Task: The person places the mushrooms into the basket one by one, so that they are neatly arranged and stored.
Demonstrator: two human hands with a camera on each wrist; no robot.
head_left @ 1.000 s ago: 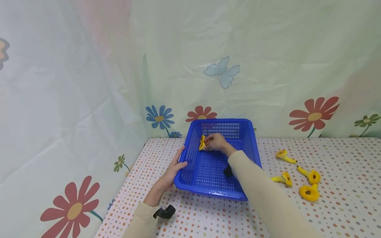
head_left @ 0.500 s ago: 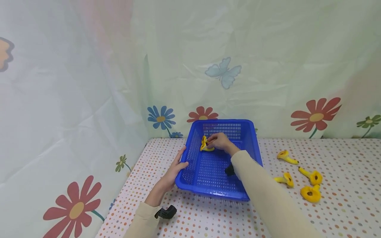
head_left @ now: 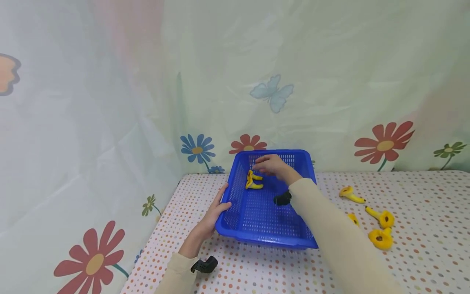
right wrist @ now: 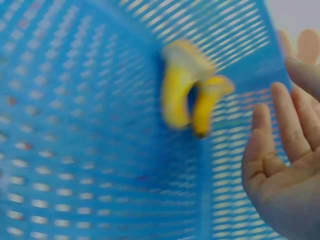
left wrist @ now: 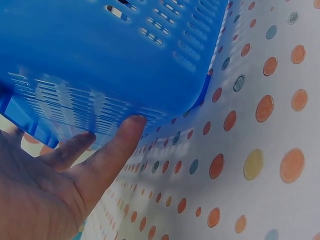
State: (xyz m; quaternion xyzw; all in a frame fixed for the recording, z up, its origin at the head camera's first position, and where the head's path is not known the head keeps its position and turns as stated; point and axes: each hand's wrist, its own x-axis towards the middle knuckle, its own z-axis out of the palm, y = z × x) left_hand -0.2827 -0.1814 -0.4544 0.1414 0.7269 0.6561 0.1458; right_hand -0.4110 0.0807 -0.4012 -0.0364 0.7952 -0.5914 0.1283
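A blue perforated plastic basket (head_left: 271, 239) stands on the table. My left hand (head_left: 211, 214) holds its near left side, thumb over the rim and other fingers against the outer wall. In the left wrist view, the fingertips of this hand (left wrist: 65, 182) touch the slotted basket wall (left wrist: 110, 65). Two yellow, trumpet-shaped mushrooms lie by the basket's left wall, one mushroom (head_left: 256, 177) behind the other mushroom (head_left: 254, 185). Just above them, my right hand (head_left: 273, 164) hovers with loose fingers and nothing in its grasp. The right wrist view shows that hand (right wrist: 290, 175) apart from both mushrooms.
Several more yellow mushrooms lie on the dotted tablecloth (head_left: 422, 212) right of the basket, among them one mushroom (head_left: 381, 239) nearest me. My right forearm partly covers another mushroom (head_left: 353, 219). A flower-printed curtain (head_left: 323, 81) hangs behind the table and along the left.
My right hand has let go of a mushroom by the basket's left wall and risen slightly away. Both mushrooms now show more fully. The left hand stays on the basket.
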